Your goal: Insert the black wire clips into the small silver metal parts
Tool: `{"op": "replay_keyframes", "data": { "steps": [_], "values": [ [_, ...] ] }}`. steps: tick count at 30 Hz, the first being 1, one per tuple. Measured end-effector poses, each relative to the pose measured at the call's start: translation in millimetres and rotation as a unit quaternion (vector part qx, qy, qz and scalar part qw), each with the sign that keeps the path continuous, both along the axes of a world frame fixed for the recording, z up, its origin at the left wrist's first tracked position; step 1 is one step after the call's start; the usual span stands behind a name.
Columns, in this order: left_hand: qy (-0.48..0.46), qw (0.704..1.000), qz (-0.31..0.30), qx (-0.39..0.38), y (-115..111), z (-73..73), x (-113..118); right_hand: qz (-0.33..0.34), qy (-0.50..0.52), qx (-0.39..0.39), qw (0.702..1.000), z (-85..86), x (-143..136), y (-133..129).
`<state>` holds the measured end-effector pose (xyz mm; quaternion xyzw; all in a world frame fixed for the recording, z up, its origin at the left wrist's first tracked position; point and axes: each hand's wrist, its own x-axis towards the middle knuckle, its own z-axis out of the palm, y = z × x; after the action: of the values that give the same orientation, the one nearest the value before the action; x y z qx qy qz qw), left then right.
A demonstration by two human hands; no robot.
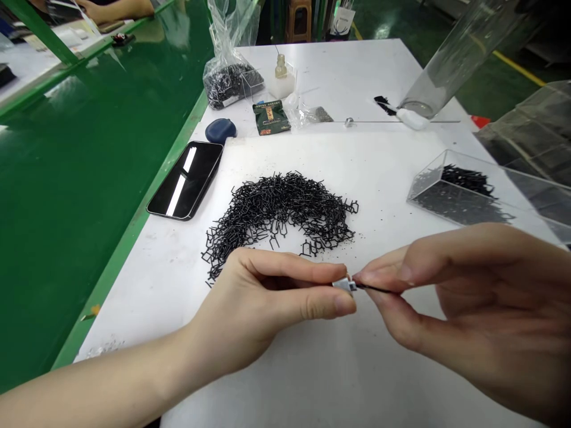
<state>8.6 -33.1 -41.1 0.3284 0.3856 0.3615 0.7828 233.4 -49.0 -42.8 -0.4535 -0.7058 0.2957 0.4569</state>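
Observation:
My left hand [276,297] pinches a small silver metal block [343,285] between thumb and forefinger. Opposite it, my right hand [464,303] holds a thin black wire piece [375,289] in its fingertips, and the piece's left end meets the block. Whether that end sits inside the block or only touches it, I cannot tell. Just beyond my hands lies a curved heap of small black forked wire pieces [285,202], with several loose ones along its inner edge.
A phone [185,181] lies left of the heap. Behind are a blue round case [220,131], a green packet [271,117] and a plastic bag of black pieces [229,83]. To the right are a clear box of black pieces [464,184] and a tilted clear tube [450,65].

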Motion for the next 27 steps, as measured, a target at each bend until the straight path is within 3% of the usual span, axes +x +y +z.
{"op": "replay_keyframes", "data": {
  "steps": [10, 27],
  "values": [
    [0.018, 0.998, -0.011, 0.060, -2.0, 1.5, -2.8, 0.028, -0.067, 0.032, 0.997, 5.2, 6.0, 2.2],
    [0.014, 0.998, -0.016, 0.062, 0.6, 0.5, -0.6, 0.067, -0.077, 0.018, 0.995, 5.5, 7.1, 1.1]
  ]
}}
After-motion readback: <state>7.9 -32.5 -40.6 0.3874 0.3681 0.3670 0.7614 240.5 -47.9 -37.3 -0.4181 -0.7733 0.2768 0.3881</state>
